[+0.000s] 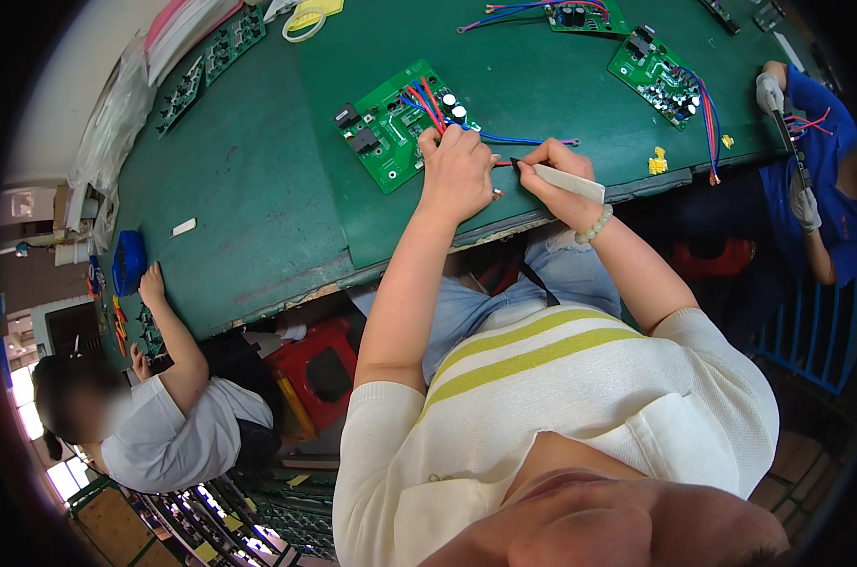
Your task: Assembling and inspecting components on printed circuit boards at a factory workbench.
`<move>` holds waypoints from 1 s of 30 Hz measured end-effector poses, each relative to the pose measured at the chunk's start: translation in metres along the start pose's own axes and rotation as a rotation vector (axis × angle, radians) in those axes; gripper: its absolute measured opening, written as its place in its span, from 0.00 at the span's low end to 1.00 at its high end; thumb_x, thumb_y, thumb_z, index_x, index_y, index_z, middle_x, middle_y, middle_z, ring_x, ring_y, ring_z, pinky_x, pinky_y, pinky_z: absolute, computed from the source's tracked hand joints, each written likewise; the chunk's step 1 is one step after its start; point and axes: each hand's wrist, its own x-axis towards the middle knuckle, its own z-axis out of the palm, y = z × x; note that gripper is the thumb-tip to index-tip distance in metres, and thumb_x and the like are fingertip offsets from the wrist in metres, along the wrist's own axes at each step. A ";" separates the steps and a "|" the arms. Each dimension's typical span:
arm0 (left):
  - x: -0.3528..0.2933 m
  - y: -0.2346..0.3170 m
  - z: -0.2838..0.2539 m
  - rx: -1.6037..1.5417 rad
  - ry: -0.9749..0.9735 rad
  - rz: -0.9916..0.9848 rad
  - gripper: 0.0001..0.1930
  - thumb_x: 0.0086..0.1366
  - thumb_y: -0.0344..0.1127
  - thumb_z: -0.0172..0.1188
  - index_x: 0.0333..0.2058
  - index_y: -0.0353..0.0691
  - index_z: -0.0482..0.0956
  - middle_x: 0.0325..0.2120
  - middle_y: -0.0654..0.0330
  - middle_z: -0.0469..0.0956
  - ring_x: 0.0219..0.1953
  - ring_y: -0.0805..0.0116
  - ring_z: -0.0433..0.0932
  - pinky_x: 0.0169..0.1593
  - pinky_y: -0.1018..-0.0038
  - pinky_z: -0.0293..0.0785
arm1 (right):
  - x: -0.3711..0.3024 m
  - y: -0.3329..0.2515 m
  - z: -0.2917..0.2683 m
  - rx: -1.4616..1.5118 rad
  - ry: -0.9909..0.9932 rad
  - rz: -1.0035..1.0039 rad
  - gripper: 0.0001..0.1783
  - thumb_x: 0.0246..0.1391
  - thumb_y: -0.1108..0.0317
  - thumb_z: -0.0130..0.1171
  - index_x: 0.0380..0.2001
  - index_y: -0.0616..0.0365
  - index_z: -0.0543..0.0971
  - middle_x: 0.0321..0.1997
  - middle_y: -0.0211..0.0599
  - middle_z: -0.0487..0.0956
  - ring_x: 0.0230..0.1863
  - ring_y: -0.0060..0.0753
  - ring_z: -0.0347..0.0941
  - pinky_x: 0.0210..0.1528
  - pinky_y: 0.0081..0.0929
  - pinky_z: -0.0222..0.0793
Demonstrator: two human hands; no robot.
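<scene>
Okay so one green circuit board sits askew on the table, two black blocks on its left side. Left hand has its grip clamped on red wires at the board's right edge. Right of the board, the right hand's grip is clamped on one white pen-like tool, black tip pointing left, long axis slanting down to the right. Two more wired boards lie farther right of it.

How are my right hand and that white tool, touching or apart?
Touching. The head view shows the right hand wrapped around the white tool, fingers closed on it near its dark tip.
</scene>
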 end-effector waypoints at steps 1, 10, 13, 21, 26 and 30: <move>0.001 0.000 -0.001 0.010 0.005 0.003 0.07 0.52 0.35 0.63 0.19 0.43 0.77 0.25 0.64 0.71 0.37 0.65 0.69 0.48 0.60 0.54 | 0.000 0.000 0.001 0.000 0.000 0.001 0.07 0.48 0.70 0.63 0.26 0.58 0.75 0.21 0.36 0.78 0.22 0.32 0.76 0.26 0.27 0.69; 0.001 0.000 -0.001 0.038 0.008 0.017 0.08 0.52 0.36 0.63 0.19 0.42 0.77 0.24 0.64 0.71 0.36 0.65 0.69 0.47 0.59 0.55 | 0.000 -0.005 -0.001 0.002 0.010 -0.051 0.07 0.48 0.69 0.63 0.26 0.58 0.75 0.22 0.36 0.78 0.22 0.32 0.76 0.26 0.26 0.70; 0.001 0.001 -0.001 0.045 -0.003 0.014 0.08 0.52 0.36 0.63 0.18 0.43 0.77 0.24 0.63 0.72 0.36 0.65 0.69 0.47 0.59 0.55 | -0.001 -0.003 0.001 -0.018 0.066 0.056 0.07 0.48 0.70 0.64 0.26 0.59 0.75 0.22 0.36 0.79 0.23 0.32 0.77 0.26 0.26 0.70; 0.001 0.000 -0.001 0.022 0.040 0.027 0.09 0.54 0.34 0.63 0.18 0.44 0.74 0.23 0.64 0.69 0.34 0.64 0.69 0.46 0.61 0.55 | -0.002 -0.002 0.000 -0.032 0.023 -0.028 0.07 0.47 0.70 0.64 0.26 0.58 0.75 0.22 0.37 0.78 0.23 0.33 0.77 0.26 0.27 0.70; 0.000 -0.001 0.000 -0.007 0.027 0.013 0.09 0.54 0.35 0.63 0.19 0.43 0.75 0.24 0.65 0.69 0.34 0.64 0.69 0.47 0.61 0.55 | -0.001 0.000 0.000 -0.013 0.093 -0.026 0.08 0.47 0.69 0.64 0.26 0.59 0.75 0.22 0.38 0.78 0.22 0.33 0.76 0.26 0.27 0.69; 0.002 0.000 -0.002 0.001 0.039 0.030 0.08 0.55 0.35 0.63 0.20 0.44 0.75 0.24 0.65 0.69 0.35 0.64 0.69 0.47 0.61 0.55 | 0.000 0.000 -0.001 0.029 0.041 0.035 0.07 0.47 0.70 0.63 0.26 0.59 0.75 0.21 0.38 0.77 0.22 0.33 0.75 0.26 0.27 0.69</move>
